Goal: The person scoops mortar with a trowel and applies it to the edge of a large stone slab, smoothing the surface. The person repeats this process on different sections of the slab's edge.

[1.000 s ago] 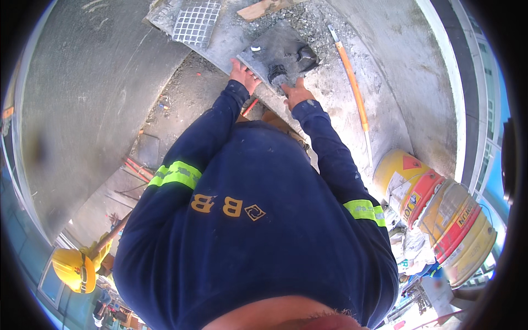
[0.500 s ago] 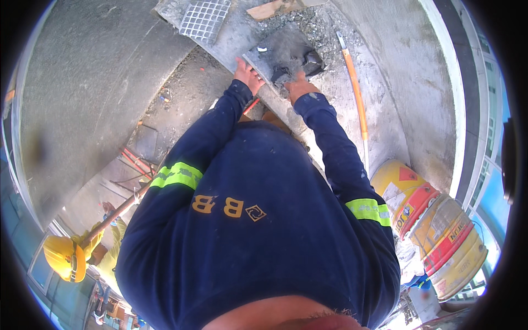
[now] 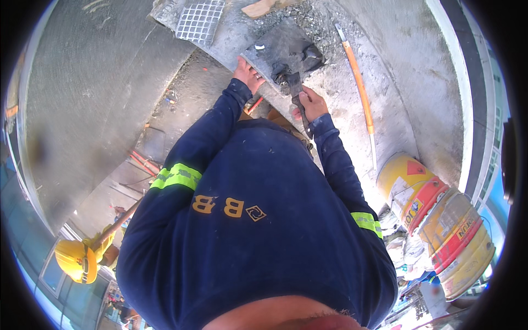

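Note:
My left hand (image 3: 248,75) rests on the edge of a grey concrete ledge (image 3: 283,100), its fingers apart, beside a dusty flat grey piece. Just right of it lies a crumpled black plastic sheet (image 3: 313,54) with grey powder and grit (image 3: 283,39) on and around it. In my right hand (image 3: 314,104) is a dark, dusty hand tool with a broad flat head (image 3: 295,82). Its head points at the near edge of the plastic, and its handle runs back toward my body. Whether the head touches the plastic I cannot tell.
An orange-sleeved rod (image 3: 357,82) lies to the right, below a curved concrete wall (image 3: 407,60). A metal grating (image 3: 199,22) and a wood piece (image 3: 267,6) lie beyond my hands. Stacked yellow-and-red pails (image 3: 421,201) stand lower right. A person in a yellow helmet (image 3: 76,260) is lower left.
My right hand has drawn back from the black plastic toward my body and to the right, and the flat-headed tool now shows in it. The left hand stays at the ledge edge.

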Tool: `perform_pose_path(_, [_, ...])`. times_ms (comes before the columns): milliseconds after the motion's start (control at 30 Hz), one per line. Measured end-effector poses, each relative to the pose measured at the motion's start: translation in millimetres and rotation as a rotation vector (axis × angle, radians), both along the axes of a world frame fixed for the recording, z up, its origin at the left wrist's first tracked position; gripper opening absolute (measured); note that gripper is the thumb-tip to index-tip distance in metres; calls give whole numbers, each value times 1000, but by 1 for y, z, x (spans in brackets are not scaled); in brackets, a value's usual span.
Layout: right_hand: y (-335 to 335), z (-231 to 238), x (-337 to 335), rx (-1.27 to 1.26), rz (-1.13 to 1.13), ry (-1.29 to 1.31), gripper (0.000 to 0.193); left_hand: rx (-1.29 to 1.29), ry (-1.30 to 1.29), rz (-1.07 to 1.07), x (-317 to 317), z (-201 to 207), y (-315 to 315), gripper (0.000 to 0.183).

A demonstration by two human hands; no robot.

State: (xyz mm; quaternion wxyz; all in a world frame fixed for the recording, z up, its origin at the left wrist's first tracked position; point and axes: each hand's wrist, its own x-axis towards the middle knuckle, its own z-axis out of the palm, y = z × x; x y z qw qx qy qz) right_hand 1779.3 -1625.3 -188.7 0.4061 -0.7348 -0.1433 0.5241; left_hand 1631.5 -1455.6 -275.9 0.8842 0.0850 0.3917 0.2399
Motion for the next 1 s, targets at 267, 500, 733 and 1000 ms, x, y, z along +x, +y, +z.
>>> perform_pose_path(267, [-26, -31, -45, 139, -316, 378, 37, -18, -23, -44, -4, 4, 4, 81])
perform_pose_path(500, [16, -50, -70, 214, -460, 399, 29, -57, -64, -103, -7, 0, 9, 85])
perform_pose_path(733, [34, -19, -47, 143, -355, 193, 34, -84, -101, -181, -12, 4, 16, 87])
perform_pose_path(1000, [28, -18, -43, -373, 513, -987, 48, -32, -153, -255, -20, -1, 22, 84])
